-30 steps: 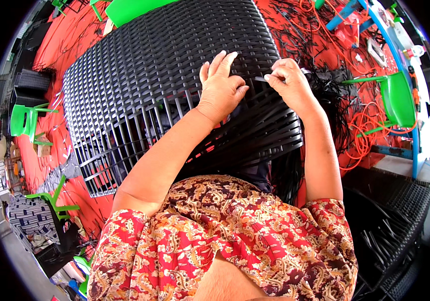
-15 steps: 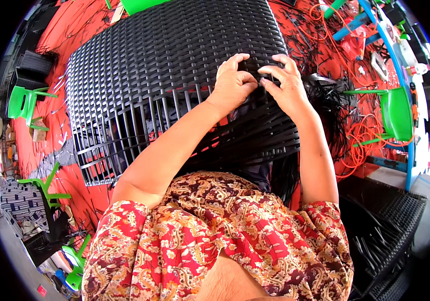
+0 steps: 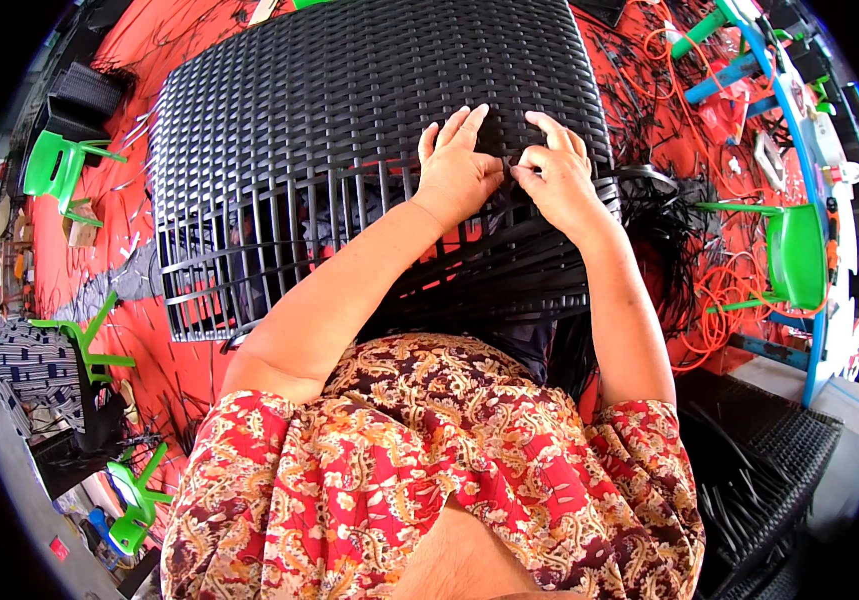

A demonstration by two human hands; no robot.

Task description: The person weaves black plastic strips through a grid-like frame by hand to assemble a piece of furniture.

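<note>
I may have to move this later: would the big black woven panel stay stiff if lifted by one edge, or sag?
The black woven panel probably keeps its shape where tightly woven: that surface lies flat and even. The unwoven strands near the left hand and right hand curve loosely, so they would likely flop. Its openwork suggests it is light for its size.

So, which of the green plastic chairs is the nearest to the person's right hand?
The green chair on the right side, beside the orange cords. It is closest to the right hand; the other green chairs are all far left.
</note>
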